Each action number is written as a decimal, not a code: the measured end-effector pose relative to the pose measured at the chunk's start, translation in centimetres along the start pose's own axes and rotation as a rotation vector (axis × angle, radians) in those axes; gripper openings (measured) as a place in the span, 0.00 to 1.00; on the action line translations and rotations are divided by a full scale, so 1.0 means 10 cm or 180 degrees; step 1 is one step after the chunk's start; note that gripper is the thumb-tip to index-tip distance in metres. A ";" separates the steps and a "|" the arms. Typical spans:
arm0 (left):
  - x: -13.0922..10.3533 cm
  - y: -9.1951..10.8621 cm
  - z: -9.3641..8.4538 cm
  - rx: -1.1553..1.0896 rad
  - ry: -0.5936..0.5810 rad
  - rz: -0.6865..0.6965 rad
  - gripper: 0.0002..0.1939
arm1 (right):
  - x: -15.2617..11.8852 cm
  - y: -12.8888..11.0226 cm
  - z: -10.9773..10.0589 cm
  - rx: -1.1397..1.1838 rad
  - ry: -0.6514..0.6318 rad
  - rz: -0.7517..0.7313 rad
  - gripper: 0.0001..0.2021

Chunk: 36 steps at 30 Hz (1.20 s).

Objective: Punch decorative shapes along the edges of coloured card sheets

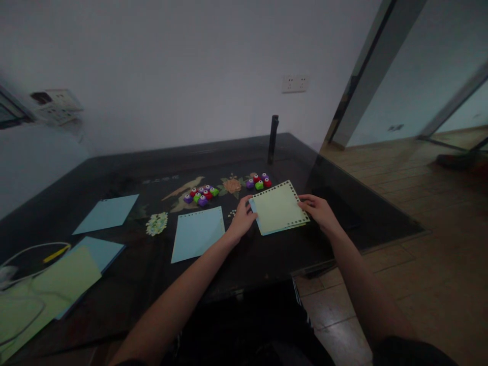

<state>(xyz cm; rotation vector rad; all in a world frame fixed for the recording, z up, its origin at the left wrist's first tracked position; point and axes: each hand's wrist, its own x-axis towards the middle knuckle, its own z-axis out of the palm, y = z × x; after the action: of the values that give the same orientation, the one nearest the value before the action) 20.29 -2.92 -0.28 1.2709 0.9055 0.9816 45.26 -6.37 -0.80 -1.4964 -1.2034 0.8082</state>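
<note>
A pale yellow sheet of paper (277,207) with punched holes along its edges lies over a blue sheet, whose rim shows at the left and bottom. My left hand (244,218) grips the left edge of these sheets, fingers bent around it. At the right edge my right hand (318,209) pinches them between thumb and fingers. Just left of my left hand a blue sheet (199,231) with holes along its top lies flat on the dark table (152,274). Behind the held sheets sits a small cluster of red, purple and green eye-like pieces (259,182).
A larger cluster of such pieces (201,194) sits left of centre. A black upright pen-like stick (273,140) stands near the back. On the left are another blue sheet (107,214), a yellow-and-blue paper pile (72,274), a white cable (30,248) and a yellow pen-like object (56,254).
</note>
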 end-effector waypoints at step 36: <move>-0.15 0.45 -0.67 0.1517 -0.0175 0.0833 0.16 | 0.03 0.04 0.07 -0.1510 0.0455 -0.0833 0.19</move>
<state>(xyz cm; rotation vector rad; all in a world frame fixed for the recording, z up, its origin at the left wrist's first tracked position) 13.13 -1.95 3.64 1.8472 0.9807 0.9562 44.84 -5.91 -1.36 -1.6889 -1.5102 0.2411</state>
